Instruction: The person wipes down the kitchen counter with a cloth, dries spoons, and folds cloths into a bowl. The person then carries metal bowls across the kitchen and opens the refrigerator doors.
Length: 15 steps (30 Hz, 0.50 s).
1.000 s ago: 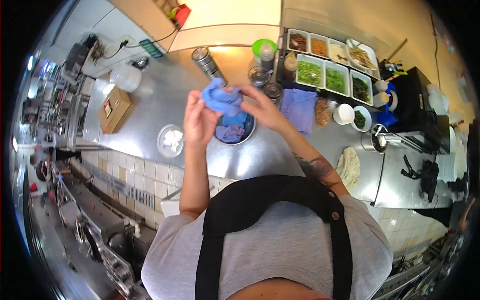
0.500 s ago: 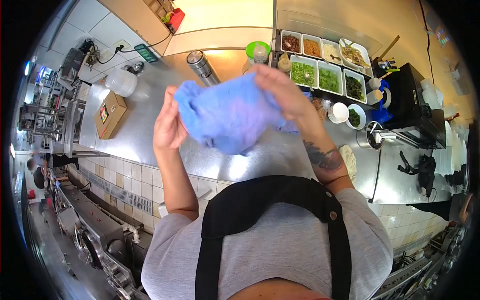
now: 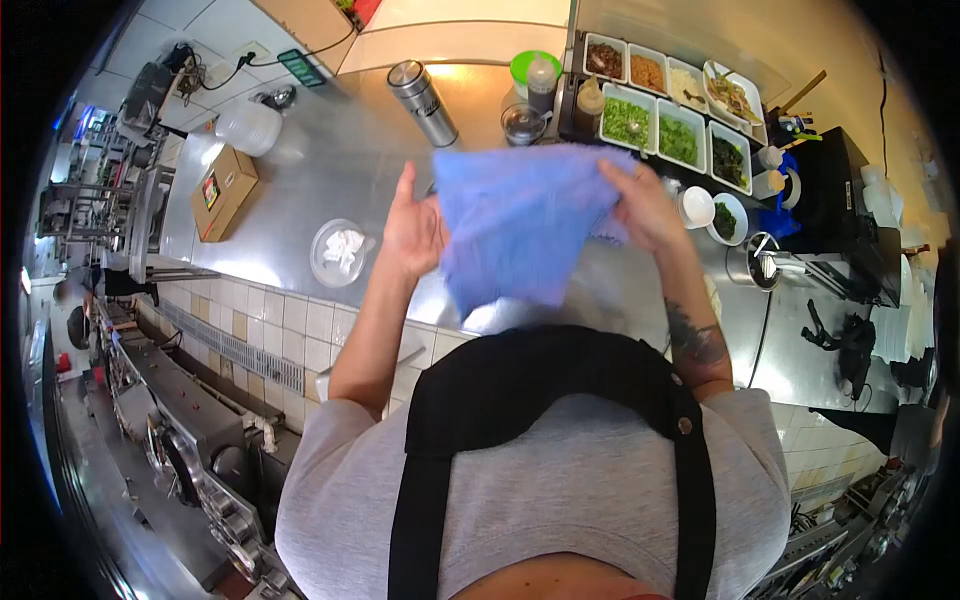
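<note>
A blue-purple cloth (image 3: 520,225) hangs spread out above the steel counter, slightly blurred. My right hand (image 3: 648,208) pinches its upper right part between thumb and fingers. At the cloth's left edge is my left hand (image 3: 412,235), its thumb stretched upward and apart from the cloth. The other left fingers are partly hidden behind the fabric. Left of this hand, a clear round container (image 3: 325,272) with crumpled white material inside stands on the counter. Beyond the cloth are a steel thermos (image 3: 422,105) and a small glass bowl (image 3: 523,124).
White trays of chopped greens (image 3: 628,118) and other toppings line the back right. A cardboard box (image 3: 224,195) lies at the left of the steel counter (image 3: 300,180). Squeeze bottles (image 3: 542,82), a white bowl (image 3: 697,206) and a metal pot (image 3: 745,268) stand about.
The bunched cloth has opened out into a flat sheet. Both hands have shifted right, and my left thumb has come away from the cloth. The clear container on the left now shows.
</note>
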{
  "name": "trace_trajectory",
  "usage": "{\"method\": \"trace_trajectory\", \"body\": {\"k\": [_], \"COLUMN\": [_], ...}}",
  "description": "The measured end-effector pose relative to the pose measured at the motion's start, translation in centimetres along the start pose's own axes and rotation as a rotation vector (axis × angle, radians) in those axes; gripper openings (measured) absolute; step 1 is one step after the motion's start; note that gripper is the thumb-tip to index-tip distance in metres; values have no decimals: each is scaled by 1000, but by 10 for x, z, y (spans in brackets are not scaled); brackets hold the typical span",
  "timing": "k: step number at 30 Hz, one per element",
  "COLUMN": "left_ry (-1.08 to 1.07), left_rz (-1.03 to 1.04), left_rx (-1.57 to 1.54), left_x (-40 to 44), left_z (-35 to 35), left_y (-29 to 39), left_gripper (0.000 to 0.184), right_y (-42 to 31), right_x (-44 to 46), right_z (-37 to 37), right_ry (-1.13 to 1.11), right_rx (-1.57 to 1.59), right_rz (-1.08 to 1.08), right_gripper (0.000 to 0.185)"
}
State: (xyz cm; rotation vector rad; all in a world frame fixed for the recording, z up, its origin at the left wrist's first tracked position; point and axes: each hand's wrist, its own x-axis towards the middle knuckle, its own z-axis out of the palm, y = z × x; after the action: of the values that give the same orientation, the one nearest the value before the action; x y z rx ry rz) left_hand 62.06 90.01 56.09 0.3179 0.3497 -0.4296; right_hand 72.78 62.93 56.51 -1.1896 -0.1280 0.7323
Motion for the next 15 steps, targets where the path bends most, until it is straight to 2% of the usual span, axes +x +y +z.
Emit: {"method": "trace_trajectory", "body": {"k": [1,4,6,8,11,14,15], "left_ry": [40,119,181,286,522,409,391], "left_rz": [-6,166,231,321,458,565,617], "left_rx": [33,685,823,985,1221,1227,1314], "left_x": [2,14,23,32,39,45,45], "left_z": [3,-2,5,15,35,34,35], "left_y": [2,5,17,32,44,58,59], "left_gripper": [55,35,31,30,36,49,48], "right_y": [-7,-16,-25,-33,-42,-48,-49], "right_x": [2,17,26,34,40,42,40], "right_z": [-1,-19,-28,-28,-22,-27,-25], "right_ry": [32,56,71,113,335,200,133], "right_rx": [-83,-129,-276,-366,-563,-545,-591], "right_rz": [-71,-50,-85,-116,-131,-186,-254], "right_gripper": [24,23,25,28,34,40,39]}}
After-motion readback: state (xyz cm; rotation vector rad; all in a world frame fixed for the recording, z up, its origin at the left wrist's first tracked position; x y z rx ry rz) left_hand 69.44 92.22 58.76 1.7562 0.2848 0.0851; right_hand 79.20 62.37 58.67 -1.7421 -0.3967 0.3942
